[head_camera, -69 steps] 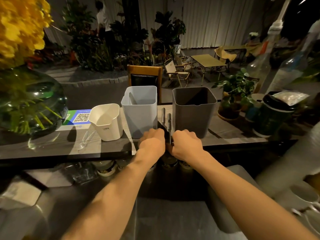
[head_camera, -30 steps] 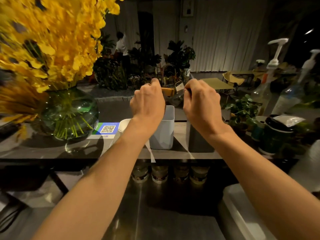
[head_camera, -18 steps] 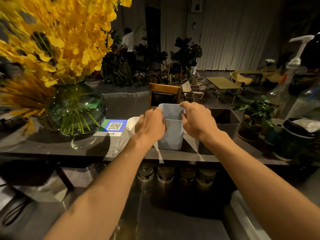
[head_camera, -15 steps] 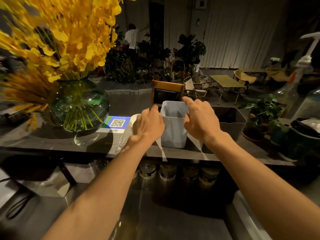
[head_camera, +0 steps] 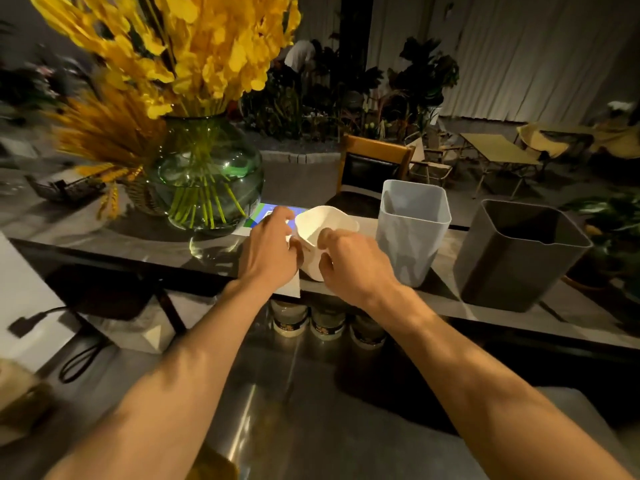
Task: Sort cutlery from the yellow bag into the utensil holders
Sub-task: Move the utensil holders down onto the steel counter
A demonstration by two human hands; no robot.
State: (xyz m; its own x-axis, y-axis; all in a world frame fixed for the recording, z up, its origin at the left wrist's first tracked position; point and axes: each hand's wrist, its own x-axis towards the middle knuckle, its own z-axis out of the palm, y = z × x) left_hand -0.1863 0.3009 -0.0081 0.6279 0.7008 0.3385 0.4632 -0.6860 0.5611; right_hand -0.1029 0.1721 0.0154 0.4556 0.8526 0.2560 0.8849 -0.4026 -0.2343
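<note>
A dim counter (head_camera: 86, 230) fronts a plant-filled room, with a vase (head_camera: 207, 174) toward its left end. By the front edge, the left hand (head_camera: 270, 251) curls its fingers against the white holder (head_camera: 329, 223) and the right hand (head_camera: 353, 268) pinches its near rim. Best keep it upright and clear of the grey holder (head_camera: 412, 233). Neither the bag nor any cutlery shows.

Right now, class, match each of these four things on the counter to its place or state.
1 white utensil holder
2 light grey utensil holder
3 dark grey utensil holder
4 glass vase

a farthest right
b holds yellow flowers
c between left hand and right hand
d middle of the three holders

Pairs: 1-c, 2-d, 3-a, 4-b
</note>
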